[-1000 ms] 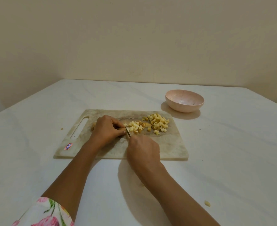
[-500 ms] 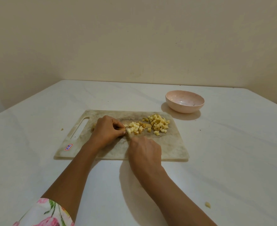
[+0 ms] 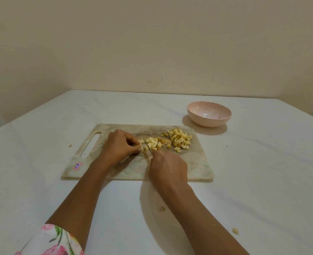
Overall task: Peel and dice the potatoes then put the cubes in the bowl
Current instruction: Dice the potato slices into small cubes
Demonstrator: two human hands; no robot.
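A marbled cutting board (image 3: 198,166) lies on the white table. On it my left hand (image 3: 120,146) pinches the uncut end of the potato strips (image 3: 141,144), which the hand mostly hides. My right hand (image 3: 167,167) grips a knife; its thin blade (image 3: 148,145) stands among the pale cubes just right of my left fingertips. A heap of diced potato cubes (image 3: 178,139) lies toward the board's far right. The pink bowl (image 3: 209,114) sits beyond the board's right corner and holds no cubes.
Small potato scraps lie on the table: one (image 3: 70,145) left of the board, one (image 3: 162,208) near my right forearm, one (image 3: 235,230) at the lower right. The board's handle slot (image 3: 91,144) is at its left end. A beige wall bounds the table's far edge.
The knife blade has gone down and come up again through the strips beside my left fingertips. Both hands stay in nearly the same place.
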